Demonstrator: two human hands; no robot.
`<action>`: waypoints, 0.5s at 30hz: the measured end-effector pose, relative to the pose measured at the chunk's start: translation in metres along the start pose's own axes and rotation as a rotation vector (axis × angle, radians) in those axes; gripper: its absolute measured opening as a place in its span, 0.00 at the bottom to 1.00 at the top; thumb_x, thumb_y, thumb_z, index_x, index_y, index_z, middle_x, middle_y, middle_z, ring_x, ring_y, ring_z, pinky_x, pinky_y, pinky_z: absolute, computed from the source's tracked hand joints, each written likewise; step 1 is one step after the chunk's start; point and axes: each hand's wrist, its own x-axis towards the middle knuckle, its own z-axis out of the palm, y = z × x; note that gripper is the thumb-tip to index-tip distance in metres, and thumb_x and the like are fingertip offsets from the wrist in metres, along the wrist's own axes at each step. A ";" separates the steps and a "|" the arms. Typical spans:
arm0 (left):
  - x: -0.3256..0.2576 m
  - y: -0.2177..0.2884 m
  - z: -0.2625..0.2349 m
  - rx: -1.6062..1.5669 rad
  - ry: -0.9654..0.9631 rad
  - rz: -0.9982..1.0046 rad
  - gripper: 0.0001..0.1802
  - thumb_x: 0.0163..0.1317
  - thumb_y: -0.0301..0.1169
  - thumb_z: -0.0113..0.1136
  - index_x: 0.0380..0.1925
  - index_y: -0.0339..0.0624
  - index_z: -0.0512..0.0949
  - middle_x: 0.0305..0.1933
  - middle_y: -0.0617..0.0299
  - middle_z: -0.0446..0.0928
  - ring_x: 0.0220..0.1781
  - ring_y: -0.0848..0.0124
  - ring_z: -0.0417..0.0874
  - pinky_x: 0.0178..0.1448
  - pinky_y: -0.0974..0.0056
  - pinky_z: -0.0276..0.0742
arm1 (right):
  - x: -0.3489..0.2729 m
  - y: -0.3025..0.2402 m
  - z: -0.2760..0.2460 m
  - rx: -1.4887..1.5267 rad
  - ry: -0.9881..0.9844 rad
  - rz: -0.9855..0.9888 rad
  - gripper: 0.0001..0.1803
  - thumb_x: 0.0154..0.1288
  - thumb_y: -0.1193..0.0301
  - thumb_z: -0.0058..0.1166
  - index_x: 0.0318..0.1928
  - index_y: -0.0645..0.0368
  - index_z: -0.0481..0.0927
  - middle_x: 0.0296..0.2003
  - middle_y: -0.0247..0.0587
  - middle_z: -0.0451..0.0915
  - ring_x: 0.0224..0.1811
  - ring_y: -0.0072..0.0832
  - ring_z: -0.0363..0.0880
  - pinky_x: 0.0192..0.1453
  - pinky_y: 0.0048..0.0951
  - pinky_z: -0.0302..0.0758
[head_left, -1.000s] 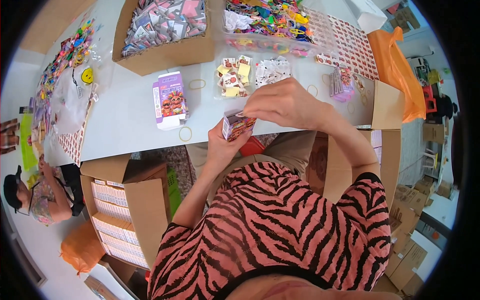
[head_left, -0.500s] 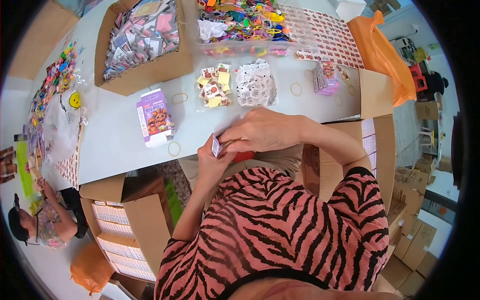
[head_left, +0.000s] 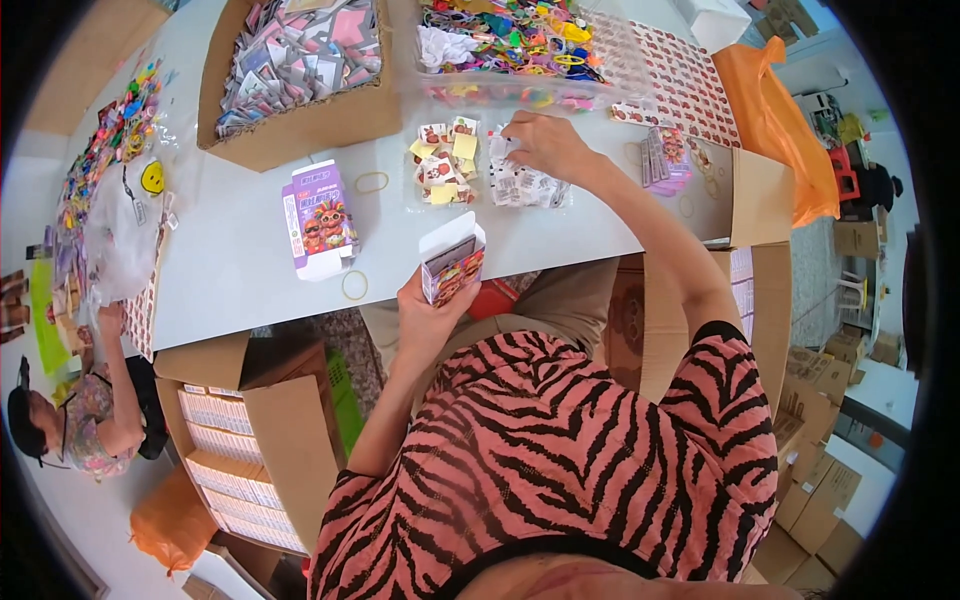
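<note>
While the left hand [head_left: 432,322] pinches the oblong purple cardboard box [head_left: 455,277] low, sparing its likely flimsy flap [head_left: 448,235], the right hand [head_left: 548,146], at one o'clock, shows unclear closure.

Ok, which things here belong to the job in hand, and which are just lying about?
In use:
- open printed box, held in the left hand
- white packets, under the right hand

Apparently just lying about:
- yellow smiley charm, far left
- upper right orange bag
- lower left orange bag
</note>
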 end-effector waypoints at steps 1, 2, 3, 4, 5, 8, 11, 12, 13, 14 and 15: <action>0.000 0.002 0.000 -0.004 -0.003 0.004 0.22 0.52 0.23 0.65 0.48 0.30 0.74 0.43 0.58 0.80 0.44 0.75 0.79 0.52 0.69 0.74 | 0.002 -0.002 0.003 -0.005 0.035 -0.030 0.15 0.52 0.69 0.59 0.43 0.56 0.79 0.41 0.39 0.77 0.43 0.39 0.77 0.44 0.38 0.75; -0.001 0.003 0.000 -0.009 -0.006 0.007 0.21 0.52 0.23 0.65 0.48 0.30 0.74 0.43 0.58 0.80 0.44 0.75 0.79 0.52 0.69 0.74 | 0.004 -0.003 0.006 -0.010 0.070 -0.059 0.15 0.51 0.70 0.60 0.42 0.57 0.79 0.41 0.39 0.76 0.43 0.39 0.77 0.44 0.38 0.75; -0.001 0.001 -0.001 -0.009 -0.003 0.007 0.21 0.52 0.23 0.65 0.48 0.30 0.74 0.43 0.58 0.80 0.44 0.75 0.79 0.52 0.69 0.74 | 0.007 -0.005 0.005 -0.009 0.069 -0.061 0.15 0.51 0.70 0.60 0.42 0.57 0.79 0.41 0.39 0.76 0.43 0.39 0.77 0.44 0.38 0.75; -0.001 -0.001 -0.002 -0.009 -0.001 0.011 0.21 0.52 0.23 0.65 0.48 0.30 0.74 0.43 0.58 0.80 0.44 0.75 0.79 0.52 0.69 0.74 | 0.009 -0.006 0.004 -0.035 0.043 -0.083 0.14 0.50 0.70 0.60 0.40 0.57 0.79 0.40 0.39 0.77 0.43 0.39 0.77 0.44 0.38 0.75; -0.002 -0.002 -0.003 -0.009 0.002 0.016 0.21 0.52 0.23 0.65 0.48 0.30 0.74 0.43 0.58 0.80 0.44 0.75 0.79 0.52 0.69 0.74 | 0.010 -0.007 0.004 -0.061 0.017 -0.105 0.13 0.49 0.71 0.60 0.38 0.58 0.79 0.39 0.40 0.77 0.43 0.39 0.77 0.43 0.38 0.75; 0.000 0.001 -0.002 -0.025 0.002 0.024 0.21 0.52 0.23 0.65 0.48 0.30 0.74 0.43 0.58 0.80 0.44 0.75 0.79 0.51 0.69 0.74 | 0.016 -0.004 0.009 -0.137 0.011 -0.132 0.08 0.50 0.72 0.58 0.34 0.59 0.78 0.35 0.40 0.78 0.41 0.39 0.77 0.42 0.39 0.76; 0.000 0.002 -0.001 -0.024 -0.001 0.027 0.21 0.52 0.22 0.65 0.47 0.30 0.74 0.43 0.58 0.80 0.44 0.75 0.79 0.51 0.69 0.74 | 0.016 0.000 0.015 -0.174 0.093 -0.172 0.04 0.52 0.73 0.56 0.30 0.58 0.78 0.31 0.39 0.79 0.39 0.39 0.78 0.40 0.39 0.76; 0.001 0.001 -0.001 -0.023 0.002 0.026 0.21 0.52 0.22 0.65 0.47 0.30 0.74 0.43 0.58 0.80 0.44 0.75 0.79 0.51 0.69 0.74 | 0.015 -0.001 0.014 -0.171 0.092 -0.174 0.04 0.52 0.73 0.56 0.30 0.58 0.78 0.31 0.39 0.79 0.39 0.39 0.78 0.40 0.39 0.76; 0.001 0.001 -0.001 -0.015 0.002 0.050 0.19 0.54 0.22 0.64 0.47 0.29 0.74 0.42 0.57 0.80 0.43 0.73 0.80 0.49 0.68 0.76 | 0.015 -0.001 0.013 -0.169 0.112 -0.171 0.04 0.51 0.74 0.54 0.29 0.59 0.79 0.30 0.40 0.79 0.38 0.39 0.78 0.38 0.39 0.76; 0.001 0.000 -0.002 -0.008 0.001 0.075 0.18 0.55 0.21 0.63 0.46 0.29 0.74 0.41 0.55 0.80 0.41 0.71 0.81 0.46 0.68 0.79 | 0.014 -0.001 0.013 -0.166 0.132 -0.166 0.04 0.50 0.75 0.53 0.29 0.59 0.79 0.30 0.40 0.80 0.36 0.39 0.79 0.37 0.40 0.77; 0.001 0.000 -0.002 -0.007 -0.001 0.075 0.18 0.55 0.21 0.63 0.46 0.29 0.74 0.41 0.55 0.80 0.41 0.71 0.81 0.46 0.68 0.79 | 0.013 0.001 0.013 -0.166 0.133 -0.164 0.04 0.50 0.75 0.53 0.29 0.59 0.79 0.30 0.40 0.80 0.36 0.39 0.79 0.37 0.40 0.77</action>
